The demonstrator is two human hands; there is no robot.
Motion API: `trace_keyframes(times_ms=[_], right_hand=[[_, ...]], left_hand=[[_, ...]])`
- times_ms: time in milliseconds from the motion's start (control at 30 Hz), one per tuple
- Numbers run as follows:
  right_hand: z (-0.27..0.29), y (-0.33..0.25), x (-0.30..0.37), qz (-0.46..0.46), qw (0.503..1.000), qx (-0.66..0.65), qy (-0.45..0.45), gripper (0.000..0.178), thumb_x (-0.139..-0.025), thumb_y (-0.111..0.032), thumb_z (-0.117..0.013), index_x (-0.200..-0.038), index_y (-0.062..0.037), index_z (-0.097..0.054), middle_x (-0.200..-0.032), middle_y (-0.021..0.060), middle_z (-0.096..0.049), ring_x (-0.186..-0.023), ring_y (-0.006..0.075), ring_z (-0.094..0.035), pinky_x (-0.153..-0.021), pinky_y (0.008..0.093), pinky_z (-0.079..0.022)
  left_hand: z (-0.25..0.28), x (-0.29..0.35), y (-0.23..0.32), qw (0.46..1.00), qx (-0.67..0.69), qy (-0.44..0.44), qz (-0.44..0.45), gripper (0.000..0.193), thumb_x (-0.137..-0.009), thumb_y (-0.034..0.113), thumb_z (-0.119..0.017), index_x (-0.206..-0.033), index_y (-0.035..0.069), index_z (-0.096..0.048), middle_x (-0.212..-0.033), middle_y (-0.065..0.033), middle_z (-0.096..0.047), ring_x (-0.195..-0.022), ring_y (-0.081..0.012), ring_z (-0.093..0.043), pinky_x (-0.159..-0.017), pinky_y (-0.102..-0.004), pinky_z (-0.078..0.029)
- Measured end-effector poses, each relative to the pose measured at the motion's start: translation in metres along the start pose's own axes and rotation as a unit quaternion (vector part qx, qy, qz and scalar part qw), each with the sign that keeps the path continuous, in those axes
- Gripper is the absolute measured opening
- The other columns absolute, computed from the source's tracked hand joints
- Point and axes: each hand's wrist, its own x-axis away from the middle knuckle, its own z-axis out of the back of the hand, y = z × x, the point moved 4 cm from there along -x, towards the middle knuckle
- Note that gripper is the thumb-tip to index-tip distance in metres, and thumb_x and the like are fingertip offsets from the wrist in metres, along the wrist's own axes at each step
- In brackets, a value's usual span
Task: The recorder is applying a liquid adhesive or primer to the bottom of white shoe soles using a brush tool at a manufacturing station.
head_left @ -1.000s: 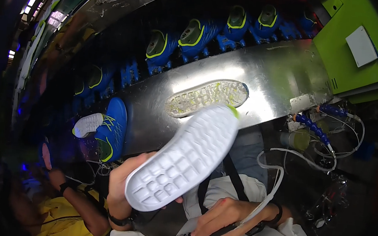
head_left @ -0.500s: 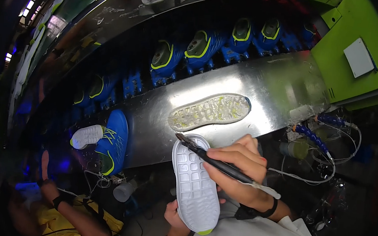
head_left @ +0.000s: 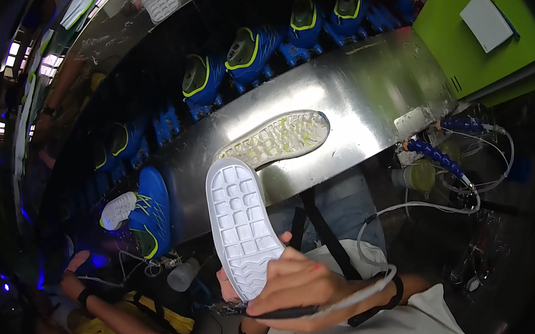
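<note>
A white shoe sole (head_left: pixel 240 206) with a grid of square pockets faces up in front of me. My left hand (head_left: pixel 227 286) grips it from below near its heel end, mostly hidden behind it. Closed around a black-handled brush (head_left: pixel 294 313) with a pale hose at its back end, my right hand (head_left: pixel 307 285) is over the sole's near end. The bristles reach the sole's lower left edge; whether they touch it I cannot tell. Just beyond lies a grey-white sole (head_left: pixel 284 136) with yellow-green marks, partly overlapped in view by the held one.
The metal bench (head_left: pixel 365 105) runs across. At its left end are a blue shoe (head_left: pixel 154 201) and another white sole (head_left: pixel 118 210). Blue shoes (head_left: pixel 250 51) line the far side. Blue jointed hoses (head_left: pixel 435 152) and a green cabinet (head_left: pixel 425 27) are right. A co-worker's arm (head_left: pixel 124 321) is lower left.
My right hand has drawn the brush from the sole's far end down to its near end, toward me. The held sole has shifted left and up in view, as the whole view also moved.
</note>
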Motion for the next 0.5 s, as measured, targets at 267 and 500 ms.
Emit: trace_keyframes(times_ms=[267, 500], right_hand=[[0.029, -0.02, 0.012, -0.055, 0.978, -0.186, -0.081, 0.021, -0.079, -0.002, -0.075, -0.1, -0.0015, -0.07, -0.084, 0.0087, -0.068, -0.082, 0.0213, -0.063, -0.071, 0.0316, -0.044], [0.046, -0.01, 0.017, -0.078, 0.965, -0.227, -0.105, 0.031, -0.077, 0.004, -0.079, -0.107, 0.0013, -0.071, -0.095, 0.0153, -0.072, -0.082, 0.0219, -0.072, -0.071, 0.0258, -0.056]], left_hand=[[-0.023, -0.022, -0.012, 0.986, 0.082, -0.02, 0.142, 0.094, -0.093, 0.076, -0.026, -0.158, 0.01, -0.013, -0.155, -0.0282, -0.029, -0.125, -0.0502, -0.049, -0.096, -0.0556, -0.05], [-0.033, -0.035, -0.001, 0.996, 0.023, 0.036, 0.072, 0.092, -0.095, 0.064, -0.039, -0.156, 0.0, -0.013, -0.156, -0.0324, -0.02, -0.141, -0.0519, -0.028, -0.109, -0.0606, -0.037]])
